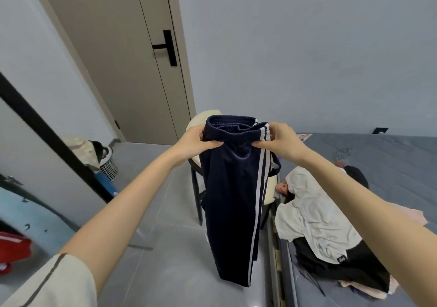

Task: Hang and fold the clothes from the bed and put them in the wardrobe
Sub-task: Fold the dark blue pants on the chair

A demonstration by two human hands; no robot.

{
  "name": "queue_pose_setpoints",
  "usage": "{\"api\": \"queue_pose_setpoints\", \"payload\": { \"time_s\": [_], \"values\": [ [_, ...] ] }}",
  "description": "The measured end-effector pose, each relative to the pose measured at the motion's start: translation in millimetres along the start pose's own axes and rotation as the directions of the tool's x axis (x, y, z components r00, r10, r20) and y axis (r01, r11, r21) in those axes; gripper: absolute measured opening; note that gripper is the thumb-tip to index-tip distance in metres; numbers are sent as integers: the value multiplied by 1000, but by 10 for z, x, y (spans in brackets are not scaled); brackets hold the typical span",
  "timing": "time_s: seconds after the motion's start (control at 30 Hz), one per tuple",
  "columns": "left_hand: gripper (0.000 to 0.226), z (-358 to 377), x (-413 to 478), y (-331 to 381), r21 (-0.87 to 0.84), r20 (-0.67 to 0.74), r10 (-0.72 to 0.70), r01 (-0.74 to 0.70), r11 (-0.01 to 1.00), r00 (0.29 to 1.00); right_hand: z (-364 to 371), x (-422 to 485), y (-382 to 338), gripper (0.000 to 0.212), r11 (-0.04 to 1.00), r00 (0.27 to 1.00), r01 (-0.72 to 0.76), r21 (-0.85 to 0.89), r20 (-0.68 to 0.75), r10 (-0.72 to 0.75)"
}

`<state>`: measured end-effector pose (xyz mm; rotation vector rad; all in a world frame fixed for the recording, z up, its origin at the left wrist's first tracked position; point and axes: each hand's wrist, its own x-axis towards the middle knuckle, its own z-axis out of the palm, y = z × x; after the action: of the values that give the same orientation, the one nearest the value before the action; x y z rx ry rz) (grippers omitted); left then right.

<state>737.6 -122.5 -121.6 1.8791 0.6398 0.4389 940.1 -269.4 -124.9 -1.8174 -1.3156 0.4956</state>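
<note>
A: What takes up the most room?

B: The grey wall (307, 58) across the back, with a beige door (113, 58) in it at the left. Below them the tiled floor (153, 212) runs toward the camera as an open lane between a dark frame on the left and the bed (390, 160) on the right.

A: Where is the bed's edge?

B: Its near side runs down the right of the picture, just right of the hanging trousers (234, 200). A pile (316, 224) of white, black and pink clothes lies on the bed close to that edge.

A: And the trousers themselves?

B: Navy with white side stripes, held up in the air over the floor, legs together and hanging straight down. They are in front of a chair (201, 117) that stands against the bed's corner. Whether the hem touches the floor I cannot tell.

A: Anything else on the floor?

B: A basket (107, 167) at the far left, near the door, well apart from the chair.

A: The hands?

B: The left hand (196, 139) pinches the left end of the waistband (236, 127), and the right hand (282, 139) pinches the right, striped end. Both arms are stretched out.
</note>
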Motion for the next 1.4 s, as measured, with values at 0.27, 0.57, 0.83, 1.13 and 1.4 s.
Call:
{"api": "queue_pose_setpoints", "payload": {
  "time_s": [0.27,0.57,0.83,1.13,1.4],
  "values": [
    [31,155,1026,35,7,28,24,-24,1000,999,-410,790,470,14,996,997,-68,-60,-26,66],
    [30,36,2636,-241,-25,5,29,-29,999,1000,-527,2075,1009,24,973,977,-152,172,-122,174],
    [30,-264,4183,-465,44,-27,91,-89,995,996,-579,3384,1343,34,969,945,-188,159,-240,223],
    [25,-397,5401,-606,276,-32,99,-86,957,995,-692,4424,1728,32,958,907,-235,164,-317,277],
    [19,-367,6204,-704,321,-91,-39,66,945,995,-850,5222,2149,31,964,913,-230,135,-315,261]
  ]
}}
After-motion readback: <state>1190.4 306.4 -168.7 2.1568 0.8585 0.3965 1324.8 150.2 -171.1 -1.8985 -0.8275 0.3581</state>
